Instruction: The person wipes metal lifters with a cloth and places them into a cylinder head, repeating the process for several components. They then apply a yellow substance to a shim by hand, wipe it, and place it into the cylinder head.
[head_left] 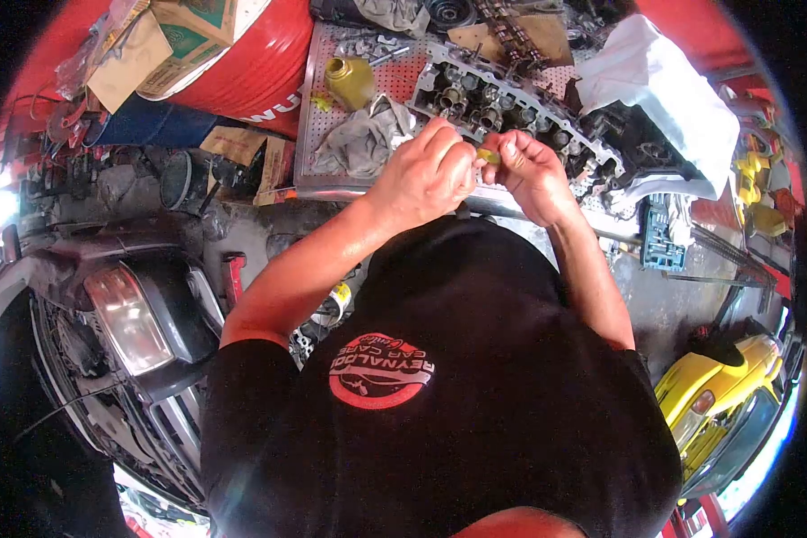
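Both hands are raised close together over the near edge of the work table, in front of a cylinder head [498, 112]. My left hand [426, 170] is curled closed with its knuckles up; whatever its fingers grip is hidden. My right hand [531, 175] pinches a small yellow-green piece [489, 155] between thumb and fingers. That piece sits right by the left fingertips, and its exact kind is too small to make out. A crumpled grey rag [363, 139] lies left of the cylinder head, near my left hand.
On the perforated table [318, 67] stands a yellow-olive bottle [350, 82]. Camshafts [511, 31] lie on cardboard behind. White sheeting [659, 90] covers parts at right. A red drum [242, 76] stands left, a teal tray [663, 235] right. Car fronts flank me, with a headlight [130, 318] at left.
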The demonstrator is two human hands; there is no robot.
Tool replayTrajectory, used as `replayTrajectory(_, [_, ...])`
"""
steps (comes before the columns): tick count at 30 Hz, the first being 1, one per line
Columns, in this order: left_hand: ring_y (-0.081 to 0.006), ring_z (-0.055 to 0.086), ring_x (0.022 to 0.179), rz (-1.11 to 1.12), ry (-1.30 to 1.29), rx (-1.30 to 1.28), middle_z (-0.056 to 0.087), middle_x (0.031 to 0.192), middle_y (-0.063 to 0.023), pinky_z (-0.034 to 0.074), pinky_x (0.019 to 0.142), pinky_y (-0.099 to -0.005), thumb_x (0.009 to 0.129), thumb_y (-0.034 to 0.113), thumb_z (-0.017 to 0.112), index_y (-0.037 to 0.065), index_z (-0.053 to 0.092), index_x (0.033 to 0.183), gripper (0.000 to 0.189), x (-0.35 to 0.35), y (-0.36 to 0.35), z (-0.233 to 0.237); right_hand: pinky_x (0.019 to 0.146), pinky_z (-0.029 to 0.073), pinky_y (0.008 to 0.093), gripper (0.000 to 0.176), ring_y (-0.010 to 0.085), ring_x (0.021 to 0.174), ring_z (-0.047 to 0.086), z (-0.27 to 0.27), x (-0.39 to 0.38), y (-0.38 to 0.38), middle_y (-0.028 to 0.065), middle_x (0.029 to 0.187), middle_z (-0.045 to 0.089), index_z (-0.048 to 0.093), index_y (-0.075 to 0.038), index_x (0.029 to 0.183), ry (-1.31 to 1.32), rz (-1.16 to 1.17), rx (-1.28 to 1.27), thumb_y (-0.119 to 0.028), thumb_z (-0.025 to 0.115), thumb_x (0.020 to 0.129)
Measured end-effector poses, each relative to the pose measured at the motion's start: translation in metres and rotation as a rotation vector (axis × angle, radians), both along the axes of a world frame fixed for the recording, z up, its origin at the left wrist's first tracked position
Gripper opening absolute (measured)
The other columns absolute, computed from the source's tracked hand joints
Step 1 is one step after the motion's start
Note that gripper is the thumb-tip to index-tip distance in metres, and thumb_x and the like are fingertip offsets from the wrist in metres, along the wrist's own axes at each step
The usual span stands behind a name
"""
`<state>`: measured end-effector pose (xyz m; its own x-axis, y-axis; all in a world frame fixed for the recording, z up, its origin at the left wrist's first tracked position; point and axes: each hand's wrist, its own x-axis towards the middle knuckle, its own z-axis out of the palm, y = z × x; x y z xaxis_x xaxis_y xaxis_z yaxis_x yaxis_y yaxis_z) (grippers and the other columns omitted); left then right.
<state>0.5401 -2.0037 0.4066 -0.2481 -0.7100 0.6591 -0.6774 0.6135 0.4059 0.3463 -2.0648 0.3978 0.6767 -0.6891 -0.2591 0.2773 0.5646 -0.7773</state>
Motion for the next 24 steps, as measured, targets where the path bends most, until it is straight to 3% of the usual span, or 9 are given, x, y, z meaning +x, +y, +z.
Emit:
replayTrajectory(5, [-0.031,0.058,0.078,0.047,-0.005,0.104,0.053,0.08,-0.013,0.051,0.068,-0.0402,0.073,-0.001,0.063,0.001,0.055,0.087,0.016,-0.01,0.019,0.007,0.084,0.047,0.0364,0.04,0.0208,0.092,0.06,-0.007,0.005,-0.002,0.0147,0.106,0.066,0.059,-0.004,0.105,-0.022,-0.207,0.247,-0.04,0.041,0.102])
replayTrajectory(8, [-0.0326,0.058,0.08,0.107,0.077,0.134,0.054,0.082,-0.0137,0.05,0.07,-0.0414,0.071,-0.002,0.063,0.002,0.053,0.085,0.017,-0.011,0.017,0.0,0.083,0.048,0.0337,0.039,0.0202,0.095,0.06,-0.013,0.001,-0.005,0.0137,0.107,0.066,0.059,-0.005,0.105,-0.042,-0.219,0.307,-0.04,0.044,0.101])
replayTrajectory(11, [-0.0332,0.058,0.08,0.11,0.144,0.106,0.054,0.082,-0.0143,0.05,0.07,-0.0413,0.07,-0.005,0.063,0.002,0.052,0.084,0.018,-0.013,0.014,-0.001,0.082,0.049,0.0301,0.032,0.0173,0.094,0.06,-0.003,0.002,0.0,0.0122,0.107,0.066,0.06,-0.005,0.106,-0.133,-0.195,0.368,-0.035,0.051,0.1])
replayTrajectory(15, [-0.0337,0.058,0.081,0.1,0.229,0.106,0.055,0.083,-0.0147,0.05,0.071,-0.0408,0.069,-0.008,0.06,0.002,0.051,0.083,0.02,-0.012,0.012,0.004,0.078,0.051,0.0276,0.018,0.0121,0.089,0.061,-0.012,0.003,0.008,0.0091,0.106,0.067,0.062,-0.005,0.106,-0.07,-0.122,0.254,-0.018,0.062,0.094])
replayTrajectory(22, [-0.0281,0.06,0.08,0.062,0.41,0.271,0.06,0.089,-0.0136,0.05,0.074,-0.038,0.071,-0.007,0.061,0.001,0.054,0.088,0.02,-0.009,0.012,0.001,0.072,0.052,0.0255,0.016,0.0132,0.082,0.064,-0.016,0.007,0.017,0.0075,0.098,0.069,0.063,-0.005,0.103,-0.034,-0.174,0.21,-0.018,0.061,0.095])
replayTrajectory(24, [-0.0255,0.061,0.08,0.075,0.509,0.426,0.061,0.09,-0.0122,0.05,0.074,-0.0373,0.073,-0.004,0.065,0.001,0.057,0.091,0.021,-0.011,0.018,0.008,0.072,0.052,0.0259,0.015,0.0135,0.083,0.064,-0.02,0.004,0.017,0.0076,0.099,0.069,0.063,-0.005,0.103,-0.061,-0.158,0.24,-0.018,0.061,0.095])
